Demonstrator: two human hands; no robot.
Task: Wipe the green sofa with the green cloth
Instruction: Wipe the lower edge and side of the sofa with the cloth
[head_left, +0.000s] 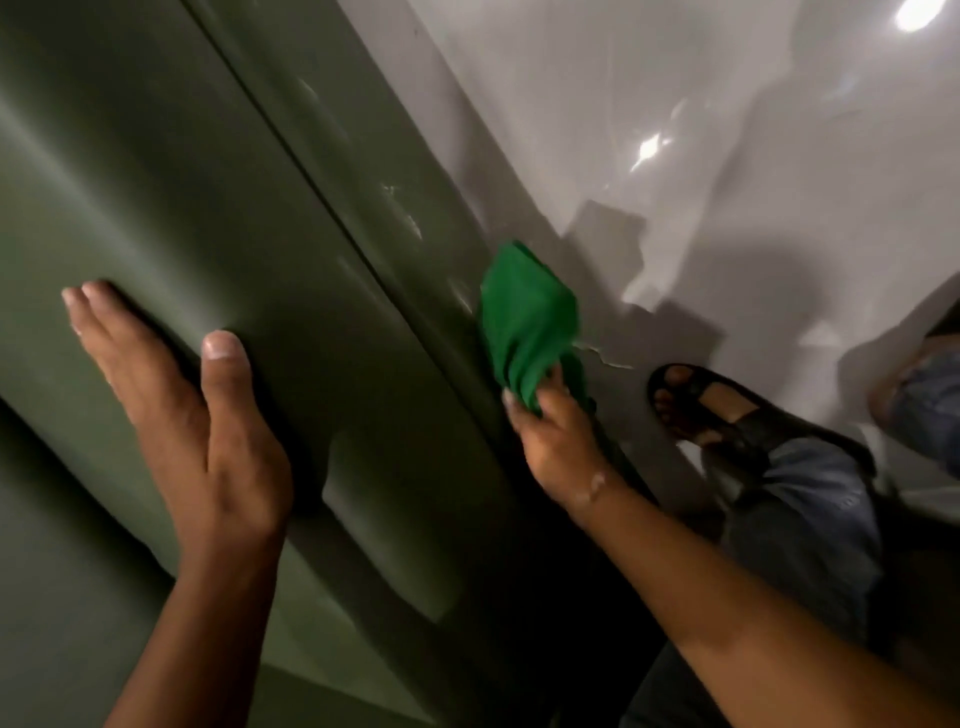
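Observation:
The olive-green sofa (156, 171) fills the left half of the view, with a seam running diagonally down its front. My left hand (192, 410) lies flat and open on the cushion, fingers together and thumb apart. My right hand (556, 441) grips a bunched bright green cloth (524, 317) by its lower end. The cloth stands up from my fist against the sofa's lower front edge, near some pale scuff marks (405, 213).
A glossy white tiled floor (675, 104) spreads to the right of the sofa. My foot in a black sandal (722, 405) and my jeans-clad leg (810, 499) stand close beside the sofa. Another leg (930, 400) shows at the right edge.

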